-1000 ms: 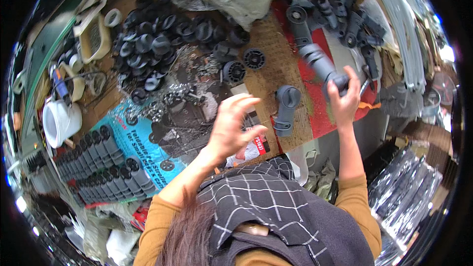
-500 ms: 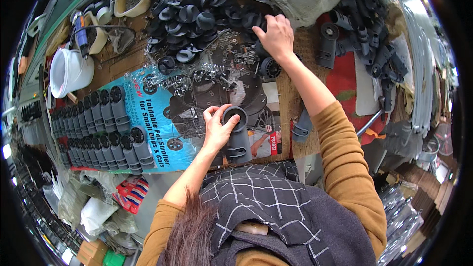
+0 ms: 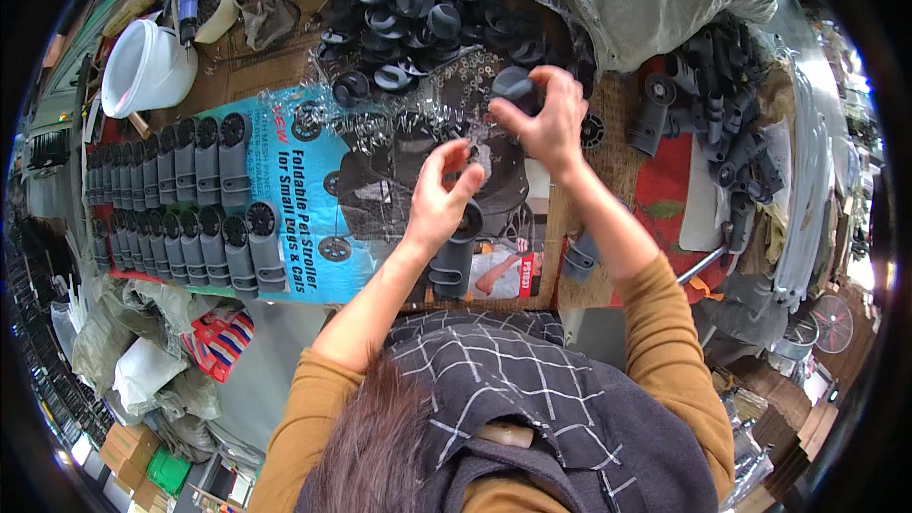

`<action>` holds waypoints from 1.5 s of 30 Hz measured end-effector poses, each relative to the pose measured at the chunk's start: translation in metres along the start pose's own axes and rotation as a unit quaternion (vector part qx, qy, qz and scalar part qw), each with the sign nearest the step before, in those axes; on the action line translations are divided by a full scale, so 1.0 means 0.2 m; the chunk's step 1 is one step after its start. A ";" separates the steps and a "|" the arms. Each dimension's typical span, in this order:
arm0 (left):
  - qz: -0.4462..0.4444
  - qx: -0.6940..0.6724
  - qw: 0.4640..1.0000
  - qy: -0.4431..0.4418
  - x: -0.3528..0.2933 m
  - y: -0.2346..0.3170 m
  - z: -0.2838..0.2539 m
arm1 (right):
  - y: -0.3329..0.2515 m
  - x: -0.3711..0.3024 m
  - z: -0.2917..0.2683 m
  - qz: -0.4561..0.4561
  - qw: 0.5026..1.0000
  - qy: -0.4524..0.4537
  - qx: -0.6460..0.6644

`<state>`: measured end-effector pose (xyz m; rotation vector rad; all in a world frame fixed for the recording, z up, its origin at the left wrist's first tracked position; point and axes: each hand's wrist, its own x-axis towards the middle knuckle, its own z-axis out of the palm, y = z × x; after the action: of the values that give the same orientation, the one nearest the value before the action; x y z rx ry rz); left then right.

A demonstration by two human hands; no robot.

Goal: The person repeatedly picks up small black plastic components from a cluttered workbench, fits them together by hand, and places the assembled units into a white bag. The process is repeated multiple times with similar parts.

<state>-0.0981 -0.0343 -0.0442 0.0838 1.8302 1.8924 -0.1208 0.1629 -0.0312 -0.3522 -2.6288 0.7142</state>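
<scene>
My right hand (image 3: pixel 553 119) is closed round a dark grey round knob (image 3: pixel 514 85), held between thumb and fingers above the bench. To its left, my left hand (image 3: pixel 444 195) has thumb and fingers curved and apart; I see nothing clearly held in it. Just below that hand, a grey plastic tube fitting (image 3: pixel 456 261) with a round end lies on the bench, partly covered by the hand. Loose metal springs (image 3: pixel 380 136) and small hardware lie beyond the left fingertips. A heap of dark knobs (image 3: pixel 415 2) sits farther back.
Two rows of grey fittings (image 3: pixel 207 166) stand at the left on a printed blue sheet (image 3: pixel 309 280). Behind them are a white bucket (image 3: pixel 142 71) and a blue power screwdriver (image 3: pixel 187 5). More dark fittings (image 3: pixel 727 123) pile up at the right. A black disc (image 3: pixel 592 130) lies beside my right wrist.
My right hand has come back from the heap toward me, bringing a knob. My left hand has left the fitting's round end and moved slightly up and right. The view has shifted.
</scene>
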 end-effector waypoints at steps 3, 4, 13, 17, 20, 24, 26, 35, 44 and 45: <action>-0.137 -0.283 0.947 -0.061 -0.01 0.07 0.02 | -0.22 -0.35 -0.07 0.156 0.974 -0.114 0.121; -0.144 -0.234 0.959 -0.064 -0.03 0.08 -0.01 | -0.25 -0.45 -0.12 0.163 0.964 -0.140 0.155; -0.110 0.127 0.972 -0.162 -0.25 0.00 -0.21 | -0.30 -0.80 -0.09 0.465 0.775 -0.239 0.354; -0.022 0.260 0.963 -0.070 -0.19 -0.04 -0.19 | -0.28 -0.80 -0.01 0.403 0.852 -0.219 0.253; -0.019 0.311 0.945 -0.095 -0.16 -0.09 -0.22 | -0.28 -0.80 0.01 0.374 0.879 -0.222 0.195; -0.064 0.270 0.949 -0.147 -0.14 -0.15 -0.25 | -0.26 -0.82 0.04 0.376 0.857 -0.209 0.285; -0.030 0.297 0.940 -0.162 -0.13 -0.17 -0.25 | -0.25 -0.83 0.05 0.388 0.837 -0.222 0.315; -0.016 0.311 0.931 -0.192 -0.09 -0.15 -0.25 | -0.27 -0.82 0.06 0.394 0.835 -0.214 0.320; -0.010 0.352 0.893 -0.280 0.00 -0.15 -0.26 | -0.26 -0.82 0.10 0.387 0.855 -0.191 0.288; -0.031 0.364 0.880 -0.304 0.03 -0.15 -0.27 | -0.25 -0.82 0.10 0.380 0.859 -0.198 0.279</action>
<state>-0.1135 -0.0820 -0.0799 0.7684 1.9153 0.8696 0.0102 0.0564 -0.0705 -1.1909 -2.4042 1.9216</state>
